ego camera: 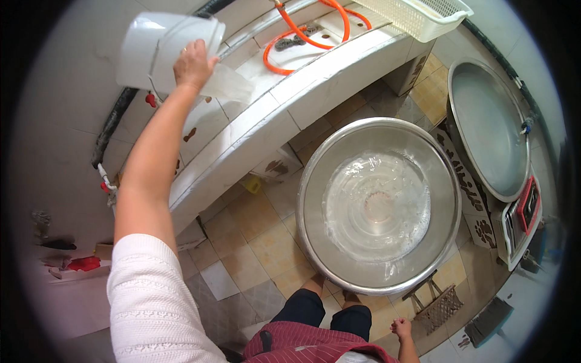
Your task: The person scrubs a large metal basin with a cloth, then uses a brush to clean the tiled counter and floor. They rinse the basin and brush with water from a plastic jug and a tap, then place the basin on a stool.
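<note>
My left hand (194,66) is closed on a white plastic bucket (150,52) near its rim. The bucket is tipped on its side above the tiled trough (213,115), and water runs out of its mouth into the trough. Its wire handle hangs along the side. A large round steel basin (313,181) stands before me, with foamy, rippling water (376,208) in it. My right hand (401,326) hangs low near my right side, fingers curled, touching nothing that I can see.
An orange hose (281,70) coils in the trough near a white plastic basket (422,22). A second steel basin (490,127) with cloudy water stands at the right, beside a rack basket (510,254) with a red-edged item. A brush head (488,322) lies lower right.
</note>
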{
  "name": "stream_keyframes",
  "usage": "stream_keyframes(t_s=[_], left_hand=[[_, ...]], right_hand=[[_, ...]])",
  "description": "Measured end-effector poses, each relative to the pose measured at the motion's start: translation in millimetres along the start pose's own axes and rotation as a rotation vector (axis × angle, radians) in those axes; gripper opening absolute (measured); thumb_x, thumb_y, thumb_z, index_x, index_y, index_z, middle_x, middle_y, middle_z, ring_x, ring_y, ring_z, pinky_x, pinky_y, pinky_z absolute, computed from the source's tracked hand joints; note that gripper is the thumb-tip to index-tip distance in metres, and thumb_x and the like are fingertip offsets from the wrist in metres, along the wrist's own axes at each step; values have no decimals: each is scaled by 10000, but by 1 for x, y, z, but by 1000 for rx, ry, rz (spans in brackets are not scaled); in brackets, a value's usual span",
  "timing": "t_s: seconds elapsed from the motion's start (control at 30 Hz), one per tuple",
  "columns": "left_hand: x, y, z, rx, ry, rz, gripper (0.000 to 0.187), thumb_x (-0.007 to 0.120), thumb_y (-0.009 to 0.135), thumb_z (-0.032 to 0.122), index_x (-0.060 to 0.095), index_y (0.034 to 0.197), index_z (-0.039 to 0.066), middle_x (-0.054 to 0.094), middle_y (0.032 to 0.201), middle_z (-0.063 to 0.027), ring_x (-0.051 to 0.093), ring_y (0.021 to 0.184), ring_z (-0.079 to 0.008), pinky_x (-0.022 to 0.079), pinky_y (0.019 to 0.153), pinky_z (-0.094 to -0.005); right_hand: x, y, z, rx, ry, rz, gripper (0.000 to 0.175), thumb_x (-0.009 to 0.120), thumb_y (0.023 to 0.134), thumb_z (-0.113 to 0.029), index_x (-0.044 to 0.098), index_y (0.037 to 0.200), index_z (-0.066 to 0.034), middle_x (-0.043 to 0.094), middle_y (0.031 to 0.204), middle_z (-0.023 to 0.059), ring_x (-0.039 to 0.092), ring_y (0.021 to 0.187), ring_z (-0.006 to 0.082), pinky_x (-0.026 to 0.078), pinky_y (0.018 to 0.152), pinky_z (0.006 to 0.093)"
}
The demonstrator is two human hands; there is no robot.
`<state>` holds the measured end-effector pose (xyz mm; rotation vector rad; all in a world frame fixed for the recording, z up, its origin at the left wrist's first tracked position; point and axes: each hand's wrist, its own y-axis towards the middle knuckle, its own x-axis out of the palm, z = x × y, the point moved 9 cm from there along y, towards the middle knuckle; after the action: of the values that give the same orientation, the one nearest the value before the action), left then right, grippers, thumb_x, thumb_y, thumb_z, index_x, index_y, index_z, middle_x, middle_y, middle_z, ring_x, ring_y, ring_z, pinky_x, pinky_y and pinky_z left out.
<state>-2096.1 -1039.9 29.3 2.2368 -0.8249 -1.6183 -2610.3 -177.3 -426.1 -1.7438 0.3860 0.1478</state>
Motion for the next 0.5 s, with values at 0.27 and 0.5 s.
stream_keyframes(t_s=[0.27, 0.5], left_hand=[[-14, 114, -33, 345, 266, 271, 398, 633, 898, 335, 593, 1178, 56, 617, 1155, -128, 597, 1066, -275, 494, 865, -410], [-169, 73, 345, 427, -463, 499, 328, 758, 811, 306, 557, 893, 61, 546, 797, -54, 558, 697, -177, 481, 625, -299]], right_hand=[[-65, 31, -10, -205, -514, 137, 348, 555, 809, -313, 654, 607, -47, 641, 571, 90, 617, 497, 200, 497, 532, 355], [-146, 67, 32, -21, -385, 182, 246, 632, 808, -284, 648, 744, -47, 671, 661, 89, 653, 606, 208, 514, 614, 342]])
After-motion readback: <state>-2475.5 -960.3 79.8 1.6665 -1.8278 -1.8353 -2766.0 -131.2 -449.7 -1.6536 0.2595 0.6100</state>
